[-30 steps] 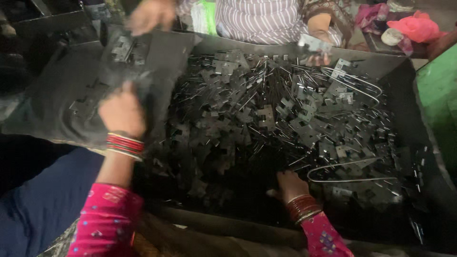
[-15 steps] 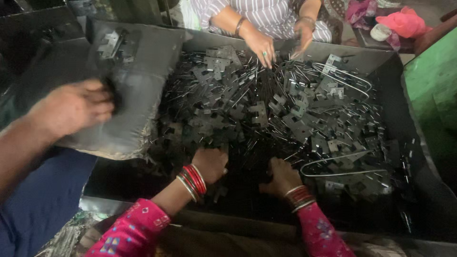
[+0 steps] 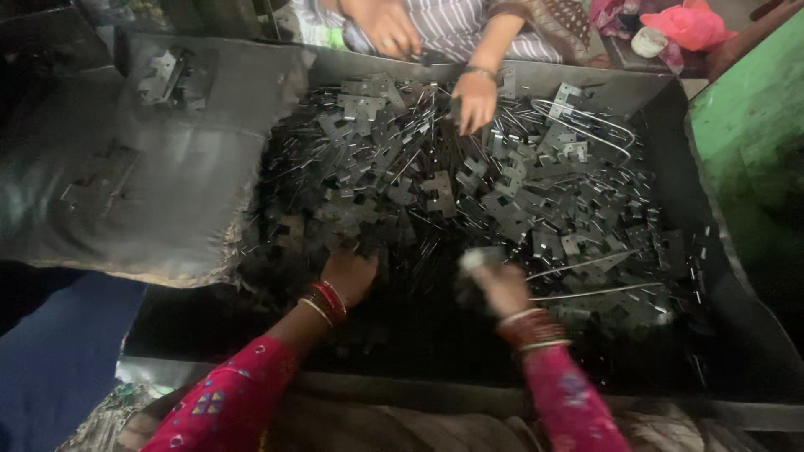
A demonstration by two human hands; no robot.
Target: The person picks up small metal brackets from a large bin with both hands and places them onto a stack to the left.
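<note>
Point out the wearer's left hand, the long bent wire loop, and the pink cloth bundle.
left hand [image 3: 350, 276], head view, back of the hand.
bent wire loop [image 3: 586, 125], head view, upper run of the wire.
pink cloth bundle [image 3: 691, 23], head view, middle of the cloth.

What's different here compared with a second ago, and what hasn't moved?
The left hand left the dark sack and came down into the pile of metal pieces at the near edge. The right hand lifted off the pile and is blurred; whether it holds anything is unclear. Another person's hand moved onto the far side. The tray and sack stayed put.
</note>
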